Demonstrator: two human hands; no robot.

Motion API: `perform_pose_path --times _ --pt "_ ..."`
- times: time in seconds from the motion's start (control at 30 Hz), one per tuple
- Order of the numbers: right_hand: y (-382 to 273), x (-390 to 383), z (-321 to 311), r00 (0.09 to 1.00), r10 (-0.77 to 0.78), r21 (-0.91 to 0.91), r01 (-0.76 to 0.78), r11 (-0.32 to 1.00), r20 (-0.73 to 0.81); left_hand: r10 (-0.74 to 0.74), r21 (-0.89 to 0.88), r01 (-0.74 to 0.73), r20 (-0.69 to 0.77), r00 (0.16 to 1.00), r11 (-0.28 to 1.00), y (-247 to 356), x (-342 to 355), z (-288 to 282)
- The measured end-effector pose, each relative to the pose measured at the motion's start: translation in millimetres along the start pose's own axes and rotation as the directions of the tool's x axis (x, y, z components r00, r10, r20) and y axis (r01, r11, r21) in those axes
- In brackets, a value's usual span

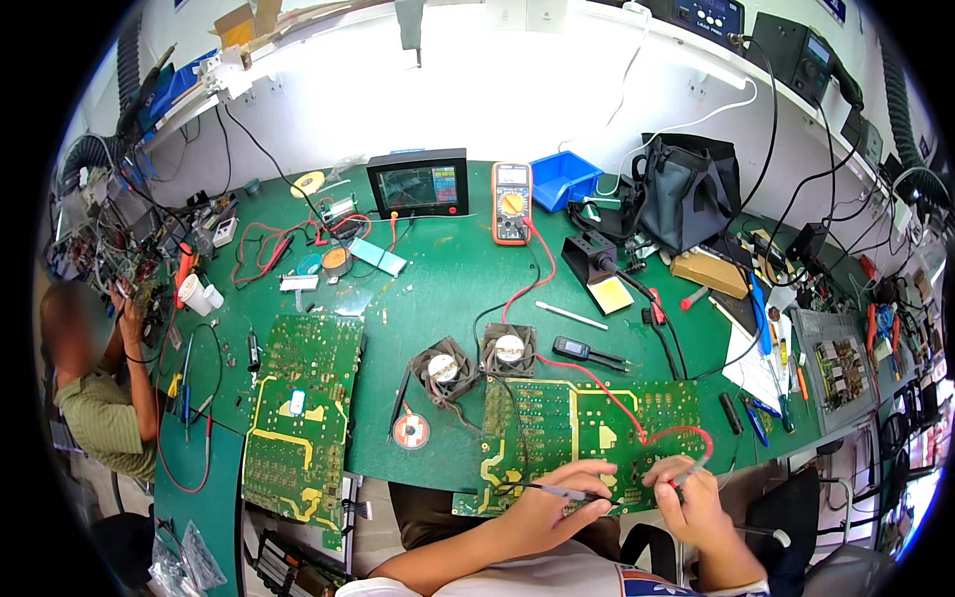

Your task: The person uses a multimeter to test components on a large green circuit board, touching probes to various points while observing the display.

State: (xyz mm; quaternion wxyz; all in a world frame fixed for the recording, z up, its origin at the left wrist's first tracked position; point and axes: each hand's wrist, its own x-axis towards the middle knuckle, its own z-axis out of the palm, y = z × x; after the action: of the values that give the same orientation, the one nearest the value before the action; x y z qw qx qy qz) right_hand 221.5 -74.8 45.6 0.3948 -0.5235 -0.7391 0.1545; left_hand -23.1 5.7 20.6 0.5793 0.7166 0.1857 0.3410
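A large green circuit board lies at the bench's near edge, under both my hands. My left hand pinches a black multimeter probe, its tip angled down toward the board's right half. In my right hand is a red multimeter probe, held close above the board's right part. Whether either tip touches the board is too small to tell. A red lead and a black lead run back to an orange multimeter standing upright at the back of the bench.
Two square cooling fans sit just behind the board. Another circuit board overhangs the edge at left. A screen unit, a blue bin and a dark bag stand behind. Another person works at far left.
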Motion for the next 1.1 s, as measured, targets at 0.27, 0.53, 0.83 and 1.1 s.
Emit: perform_pose_path --times 0.27,0.53,0.83,1.1 --pt "-49 99 20 0.771 -0.14 -0.2 0.329 0.923 0.621 0.08 -0.395 -0.132 -0.147 0.986 0.909 6 -33 -44" --pt "26 305 64 0.953 -0.201 -0.248 0.257 0.934 0.228 0.013 -0.409 -0.242 -0.489 0.872 0.88 -2 -74 -75" --pt "169 454 163 0.946 0.192 -0.409 -0.288 0.866 -0.259 -0.087 -0.392 -0.16 -0.542 0.836 0.906 -4 -84 -92" --pt "188 457 184 0.949 0.119 -0.473 -0.252 0.844 -0.293 -0.117 -0.389 -0.151 -0.584 0.803 0.909 -18 -91 -99"
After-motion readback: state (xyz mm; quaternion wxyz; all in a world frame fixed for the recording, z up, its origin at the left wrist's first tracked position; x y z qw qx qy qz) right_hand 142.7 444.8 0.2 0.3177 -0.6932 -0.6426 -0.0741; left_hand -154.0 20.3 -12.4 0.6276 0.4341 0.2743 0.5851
